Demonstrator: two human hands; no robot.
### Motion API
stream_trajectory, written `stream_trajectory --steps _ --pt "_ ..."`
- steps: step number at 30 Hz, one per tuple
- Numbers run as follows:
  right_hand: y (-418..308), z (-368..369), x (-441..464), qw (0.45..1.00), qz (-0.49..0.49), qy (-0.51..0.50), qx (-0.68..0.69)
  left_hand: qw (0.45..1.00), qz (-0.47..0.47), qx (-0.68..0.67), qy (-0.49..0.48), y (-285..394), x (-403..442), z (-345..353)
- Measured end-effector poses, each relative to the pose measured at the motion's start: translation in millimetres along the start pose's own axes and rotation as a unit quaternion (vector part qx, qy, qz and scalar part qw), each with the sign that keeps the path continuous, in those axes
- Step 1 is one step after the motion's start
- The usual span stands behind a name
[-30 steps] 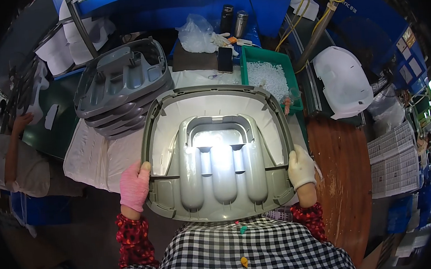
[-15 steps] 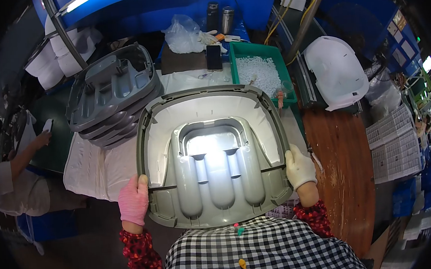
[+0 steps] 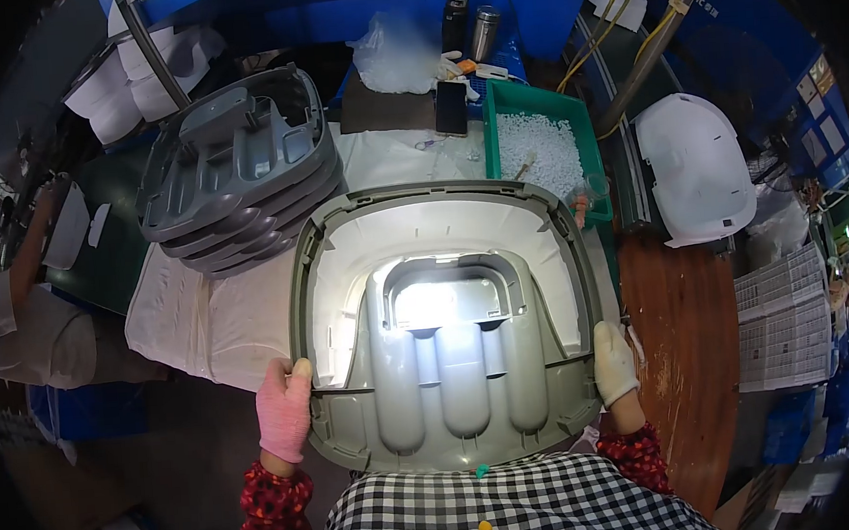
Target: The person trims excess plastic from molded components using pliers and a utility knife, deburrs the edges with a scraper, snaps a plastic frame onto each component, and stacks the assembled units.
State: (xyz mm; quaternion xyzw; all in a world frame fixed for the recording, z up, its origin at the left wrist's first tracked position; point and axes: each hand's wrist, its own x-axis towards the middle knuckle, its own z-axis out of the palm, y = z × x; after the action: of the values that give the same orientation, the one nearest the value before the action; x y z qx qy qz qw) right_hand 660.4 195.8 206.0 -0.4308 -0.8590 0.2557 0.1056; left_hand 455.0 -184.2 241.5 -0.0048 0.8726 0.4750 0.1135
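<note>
A large grey plastic tray (image 3: 464, 380) with a white curved inner part (image 3: 442, 226) is held up in front of my checked apron. My left hand (image 3: 284, 411), in a pink glove with bare fingertips, grips its left edge. On the right edge, my right hand (image 3: 614, 365) in a white glove is closed round the rim. Bright light reflects off the tray's middle, above three rounded ridges. Behind it to the left stands a stack of grey trays (image 3: 241, 179). A green bin (image 3: 588, 135) of small white pieces is beyond its upper right.
A co-worker (image 3: 35, 332) is at the far left by a dark green surface. A phone (image 3: 450, 109), a plastic bag (image 3: 395, 55) and two bottles (image 3: 485, 32) lie or stand at the back. A white shell (image 3: 695, 167) and a wooden board (image 3: 681, 345) are on the right.
The tray and both my hands have moved slightly down and right in view, still gripping. The camera view has shifted. The co-worker's arm at the left has changed position.
</note>
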Motion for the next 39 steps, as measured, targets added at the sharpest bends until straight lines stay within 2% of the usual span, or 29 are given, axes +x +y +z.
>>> stream_trajectory --steps 2,3,4,6,8,10,12,14,15,17,18,20,21,22,24,25,27,28,29,30,31,32,34,36,37,38,39 --pt "-9 -10 2 0.996 0.028 -0.081 0.04 0.996 0.012 0.079 -0.032 -2 8 -7" --pt "-17 -20 9 0.992 0.022 -0.12 -0.011 0.99 -0.012 0.126 -0.054 3 15 -11" --pt "-29 -28 18 0.993 0.022 -0.117 -0.007 0.99 -0.007 0.128 -0.052 11 22 -11" --pt "-60 -37 43 0.998 -0.06 -0.035 0.009 0.982 0.103 0.16 0.014 39 43 -5" --pt "-80 -30 88 0.977 -0.206 0.041 0.038 0.941 0.3 0.144 0.063 61 84 11" --pt "-118 -17 136 0.946 -0.321 0.044 0.011 0.91 0.384 0.159 0.001 94 127 31" --pt "-147 5 183 0.9 -0.428 -0.061 0.043 0.871 0.427 0.204 -0.131 105 180 54" --pt "-172 33 213 0.905 -0.307 -0.283 -0.076 0.902 0.249 0.233 -0.264 129 198 83" --pt "-178 43 222 0.903 -0.291 -0.307 -0.071 0.903 0.233 0.245 -0.264 131 207 92" --pt "-194 48 232 0.912 -0.172 -0.361 -0.091 0.898 0.206 0.275 -0.274 132 224 102" --pt "-193 49 230 0.912 -0.177 -0.359 -0.088 0.899 0.207 0.277 -0.269 132 221 101" --pt "-188 53 226 0.925 -0.201 -0.29 -0.142 0.888 0.189 0.343 -0.242 138 214 102" --pt "-191 50 217 0.923 -0.222 -0.272 -0.159 0.88 0.216 0.353 -0.231 139 208 102" --pt "-195 48 212 0.922 -0.225 -0.272 -0.158 0.881 0.216 0.355 -0.227 137 206 102" --pt "-210 46 205 0.897 -0.213 -0.334 -0.198 0.86 0.16 0.402 -0.27 145 207 112" --pt "-214 47 202 0.898 -0.216 -0.33 -0.197 0.855 0.178 0.403 -0.272 149 201 112" --pt "-219 54 198 0.887 -0.242 -0.281 -0.276 0.853 0.192 0.436 -0.212 151 190 116" --pt "-224 58 201 0.888 -0.24 -0.277 -0.276 0.846 0.199 0.457 -0.191 154 189 119" --pt "-222 58 197 0.901 -0.215 -0.261 -0.272 0.849 0.155 0.451 -0.227 161 189 119" --pt "-222 57 190 0.914 -0.193 -0.239 -0.264 0.849 0.153 0.451 -0.228 158 185 121" --pt "-219 62 193 0.91 -0.238 -0.224 -0.257 0.852 0.145 0.454 -0.217 159 186 122" --pt "-214 62 195 0.913 -0.243 -0.208 -0.252 0.856 0.139 0.457 -0.2 163 188 122" --pt "-219 46 180 0.922 -0.211 -0.211 -0.246 0.848 0.152 0.448 -0.24 165 190 114" --pt "-196 51 185 0.923 -0.238 -0.189 -0.236 0.85 0.233 0.384 -0.275 139 208 108" --pt "-181 53 193 0.936 -0.297 -0.148 -0.113 0.886 0.222 0.268 -0.306 120 228 107" --pt "-176 50 201 0.929 -0.354 -0.105 0.012 0.901 0.258 0.218 -0.273 132 227 95" --pt "-191 19 202 0.948 -0.311 -0.066 0.016 0.909 0.296 0.17 -0.24 145 225 83"
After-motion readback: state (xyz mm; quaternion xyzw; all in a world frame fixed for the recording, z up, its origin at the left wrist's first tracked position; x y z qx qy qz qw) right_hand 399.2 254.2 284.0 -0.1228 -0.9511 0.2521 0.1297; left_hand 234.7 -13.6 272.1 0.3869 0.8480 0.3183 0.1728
